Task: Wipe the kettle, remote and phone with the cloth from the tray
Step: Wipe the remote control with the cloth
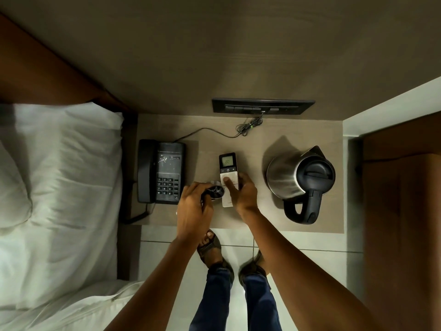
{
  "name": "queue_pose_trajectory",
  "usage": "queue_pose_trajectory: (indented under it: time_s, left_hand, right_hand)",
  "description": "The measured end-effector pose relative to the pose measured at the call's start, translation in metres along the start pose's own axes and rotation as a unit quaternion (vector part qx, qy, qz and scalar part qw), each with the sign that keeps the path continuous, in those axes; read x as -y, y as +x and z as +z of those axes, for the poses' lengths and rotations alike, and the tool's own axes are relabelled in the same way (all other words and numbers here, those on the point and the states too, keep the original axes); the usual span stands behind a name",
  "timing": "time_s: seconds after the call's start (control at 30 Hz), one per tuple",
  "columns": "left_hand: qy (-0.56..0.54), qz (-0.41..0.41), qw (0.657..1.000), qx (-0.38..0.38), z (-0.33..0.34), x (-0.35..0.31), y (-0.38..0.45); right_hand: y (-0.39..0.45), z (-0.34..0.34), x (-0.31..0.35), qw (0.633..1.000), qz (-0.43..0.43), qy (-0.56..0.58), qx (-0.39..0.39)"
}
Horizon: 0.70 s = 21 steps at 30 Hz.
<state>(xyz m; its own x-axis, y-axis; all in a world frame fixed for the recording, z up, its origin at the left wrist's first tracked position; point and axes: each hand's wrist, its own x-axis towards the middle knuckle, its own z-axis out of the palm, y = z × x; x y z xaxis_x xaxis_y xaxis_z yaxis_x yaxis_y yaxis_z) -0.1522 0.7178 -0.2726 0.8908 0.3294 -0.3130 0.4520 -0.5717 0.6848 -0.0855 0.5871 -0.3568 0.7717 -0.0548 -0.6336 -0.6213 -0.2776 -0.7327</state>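
Note:
A slim white and black remote (228, 167) with a lit display lies in the middle of the bedside table (257, 218). My right hand (241, 194) grips its lower half, thumb across the buttons. My left hand (194, 211) is closed on a dark crumpled cloth (216, 192), which touches the remote's left side. A black corded phone (162, 172) sits at the table's left. A steel kettle (300, 180) with a black lid and handle stands at the right. No tray is in view.
A bed with white sheets and a pillow (57, 187) borders the table on the left. A black switch panel (262, 106) is on the wall behind, with a bundled cable (249, 126) under it. A wooden panel (403, 211) rises at the right. My feet stand on tiled floor below.

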Motion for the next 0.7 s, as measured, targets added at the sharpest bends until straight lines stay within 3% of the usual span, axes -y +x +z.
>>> queue_pose_trajectory:
  time_s: [0.23,0.53,0.7]
  left_hand:
    - [-0.010,-0.001,1.000,-0.006,-0.005,0.009,-0.002]
    - [-0.031,-0.010,0.999,0.008,-0.011,0.019,-0.006]
    - [-0.027,-0.011,1.000,-0.002,-0.013,0.024,-0.002]
  right_hand:
    - [0.002,0.010,-0.016,0.998,-0.014,0.003,-0.056]
    - [-0.005,0.013,-0.018,0.987,-0.053,-0.087,-0.128]
    - [-0.005,0.011,-0.018,0.985,-0.046,-0.102,-0.131]
